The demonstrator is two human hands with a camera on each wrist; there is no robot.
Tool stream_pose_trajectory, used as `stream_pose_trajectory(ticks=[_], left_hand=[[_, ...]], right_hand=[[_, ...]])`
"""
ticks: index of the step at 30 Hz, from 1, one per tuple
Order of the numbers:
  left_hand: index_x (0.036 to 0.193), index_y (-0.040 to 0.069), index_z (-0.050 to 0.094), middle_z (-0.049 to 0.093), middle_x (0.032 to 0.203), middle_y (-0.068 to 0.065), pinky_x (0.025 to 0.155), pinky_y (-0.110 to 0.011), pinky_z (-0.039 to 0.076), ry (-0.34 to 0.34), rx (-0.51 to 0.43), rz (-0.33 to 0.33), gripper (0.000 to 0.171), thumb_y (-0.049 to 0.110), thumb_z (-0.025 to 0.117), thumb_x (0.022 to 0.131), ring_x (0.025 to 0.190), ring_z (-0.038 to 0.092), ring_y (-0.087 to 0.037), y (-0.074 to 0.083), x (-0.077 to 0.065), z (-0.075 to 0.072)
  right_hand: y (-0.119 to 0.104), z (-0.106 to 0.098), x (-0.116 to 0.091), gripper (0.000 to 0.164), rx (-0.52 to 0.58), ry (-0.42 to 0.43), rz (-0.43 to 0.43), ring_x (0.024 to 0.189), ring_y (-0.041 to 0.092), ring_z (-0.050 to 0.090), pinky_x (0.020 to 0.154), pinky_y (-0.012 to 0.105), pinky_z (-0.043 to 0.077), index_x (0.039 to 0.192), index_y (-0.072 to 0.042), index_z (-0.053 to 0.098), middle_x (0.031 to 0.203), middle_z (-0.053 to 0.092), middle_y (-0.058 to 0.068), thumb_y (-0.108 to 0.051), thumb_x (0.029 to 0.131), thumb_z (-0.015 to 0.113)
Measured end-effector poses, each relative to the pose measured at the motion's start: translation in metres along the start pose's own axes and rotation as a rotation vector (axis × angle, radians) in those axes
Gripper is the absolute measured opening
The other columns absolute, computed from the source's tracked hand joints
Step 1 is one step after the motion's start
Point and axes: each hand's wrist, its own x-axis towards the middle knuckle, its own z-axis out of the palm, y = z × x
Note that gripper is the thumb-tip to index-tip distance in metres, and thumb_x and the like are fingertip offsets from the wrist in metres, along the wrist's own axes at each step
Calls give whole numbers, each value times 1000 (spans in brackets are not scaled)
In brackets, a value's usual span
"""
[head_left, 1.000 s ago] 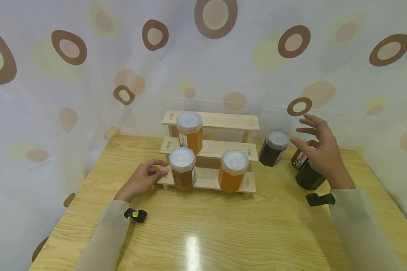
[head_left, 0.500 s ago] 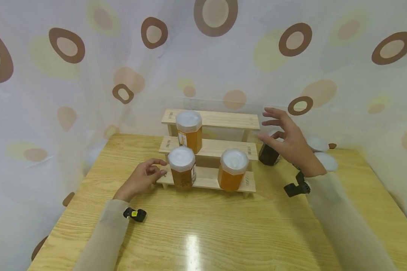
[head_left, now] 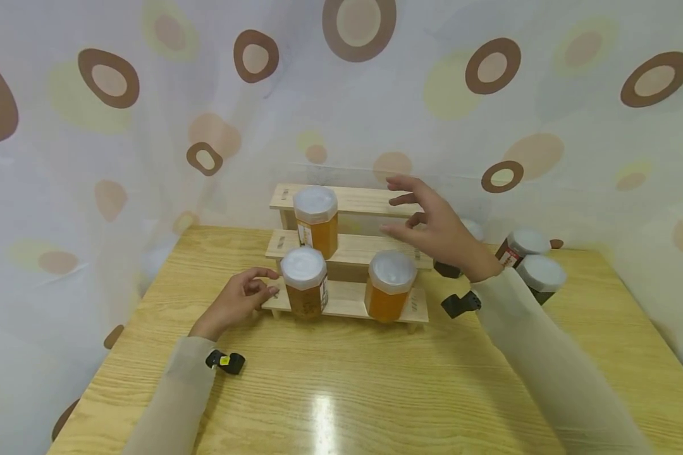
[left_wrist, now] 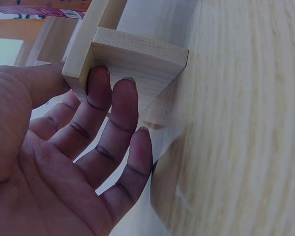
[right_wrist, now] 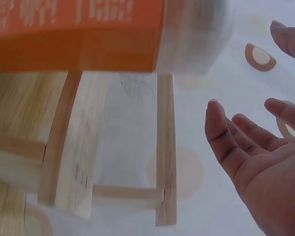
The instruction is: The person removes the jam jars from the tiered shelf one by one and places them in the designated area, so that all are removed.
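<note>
A three-step wooden shelf [head_left: 347,245] stands on the table with three octagonal, white-lidded jars on it. My left hand [head_left: 240,302] grips the left end of its lowest step, thumb on one face and fingers curled against the other in the left wrist view. Beside that hand sits a brownish jar [head_left: 305,284]; an orange jar [head_left: 388,287] occupies the same step's right side. Another orange jar [head_left: 317,224] rests on the middle step at left. My right hand [head_left: 435,224] hovers over the shelf's right end, holding nothing, its fingers loosely bent and apart.
Right of the shelf, a dark jar [head_left: 448,270] is mostly hidden by my right hand. Two more dark jars with white lids [head_left: 526,242] [head_left: 542,273] stand farther right on the wooden table [head_left: 341,385]. A patterned curtain [head_left: 421,145] hangs behind.
My right hand has moved left, from above the dark jars to over the shelf's right end, carrying nothing. The left hand and the jars have stayed in place.
</note>
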Motion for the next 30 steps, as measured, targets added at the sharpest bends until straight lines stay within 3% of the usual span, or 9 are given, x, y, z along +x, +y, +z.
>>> stream_pose_trajectory(ticks=[10, 19, 30], left_hand=[[131, 0, 60, 65, 80, -5, 74, -31, 48, 9, 12, 5, 32, 15, 66, 104, 75, 56, -19, -2, 0, 0], [132, 1, 59, 64, 80, -6, 72, -30, 47, 4, 11, -14, 33, 18, 66, 104, 75, 55, -20, -2, -1, -1], [133, 1, 59, 66, 81, -7, 72, -33, 50, 1, 4, 0, 34, 18, 66, 104, 75, 57, -21, -1, 0, 0]], right_hand=[[-15, 24, 18, 75, 7, -99, 11, 128, 38, 56, 80, 43, 56, 155, -12, 40, 154, 43, 13, -13, 92, 81], [-20, 42, 29, 80, -52, -186, 18, 130, 33, 54, 80, 41, 56, 158, -8, 34, 158, 39, 13, -23, 94, 80], [-25, 61, 43, 83, -80, -189, 6, 123, 32, 58, 78, 39, 57, 158, -5, 33, 151, 46, 16, -22, 93, 81]])
